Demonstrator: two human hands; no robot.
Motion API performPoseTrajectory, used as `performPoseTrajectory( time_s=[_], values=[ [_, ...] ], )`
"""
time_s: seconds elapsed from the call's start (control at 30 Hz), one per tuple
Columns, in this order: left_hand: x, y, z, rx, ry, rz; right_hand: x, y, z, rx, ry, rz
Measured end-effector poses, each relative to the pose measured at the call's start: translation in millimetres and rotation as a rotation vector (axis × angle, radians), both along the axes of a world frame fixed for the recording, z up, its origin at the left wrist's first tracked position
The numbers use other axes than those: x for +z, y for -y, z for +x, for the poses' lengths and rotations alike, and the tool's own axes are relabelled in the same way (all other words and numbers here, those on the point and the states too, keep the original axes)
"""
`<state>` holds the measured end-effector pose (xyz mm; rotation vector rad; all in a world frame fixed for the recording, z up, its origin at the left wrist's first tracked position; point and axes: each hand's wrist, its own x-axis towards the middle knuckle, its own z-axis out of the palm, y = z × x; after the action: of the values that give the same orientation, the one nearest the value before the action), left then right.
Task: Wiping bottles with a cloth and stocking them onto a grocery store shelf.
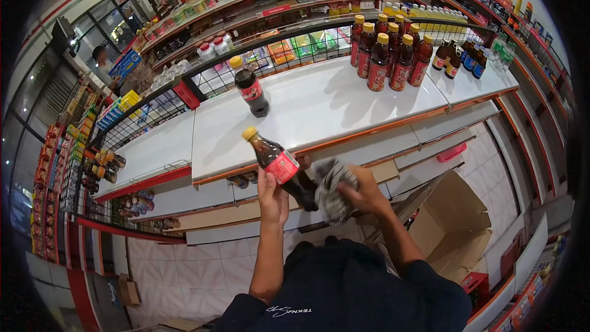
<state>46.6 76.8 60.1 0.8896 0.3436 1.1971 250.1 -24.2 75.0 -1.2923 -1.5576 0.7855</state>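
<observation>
My left hand (274,199) grips a plastic bottle of dark drink (282,166) by its lower side. This bottle has a yellow cap and a red label, and it tilts with its cap toward the upper left. In my right hand (364,191) is a bunched grey striped cloth (335,190), close beside the bottle's base. A similar bottle of dark drink (252,92) stands upright on the white top shelf (299,115) before me. Farther right on that shelf stands a group of red-labelled bottles with yellow caps (379,62).
Small dark bottles (453,62) stand at the shelf's right end. Black wire mesh (207,80) runs along its back. An open cardboard box (454,221) sits to my right, near a pink container (451,152). Another person (102,62) is far off at the left.
</observation>
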Motion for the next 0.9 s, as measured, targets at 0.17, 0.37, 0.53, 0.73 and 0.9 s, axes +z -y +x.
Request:
performPoseTrajectory(
  time_s=[0.17, 0.37, 0.53, 0.73, 0.9],
  values=[
    [-9.9, 11.8, 4.8, -0.16, -0.017, -0.008, 10.3, -17.9, -29.0, -0.414, -0.183, 0.238],
    [-5.9, 24.9, 15.2, -0.127, 0.053, -0.122, 1.4, -7.4, -83.9, -0.264, -0.089, 0.443],
    [-3.8, 17.4, 3.3, -0.003, -0.091, -0.186, -29.8, 15.1, -78.4, -0.111, 0.364, 0.488],
    [-7.4, 44.4, 11.2, -0.113, -0.236, -0.183, -4.7, -14.7, -65.0, -0.212, 0.323, 0.617],
    [-39.7, 46.5, 10.1, -0.004, -0.295, -0.04, 2.7, -21.5, -74.2, -0.216, -0.198, 0.295]
  ],
)
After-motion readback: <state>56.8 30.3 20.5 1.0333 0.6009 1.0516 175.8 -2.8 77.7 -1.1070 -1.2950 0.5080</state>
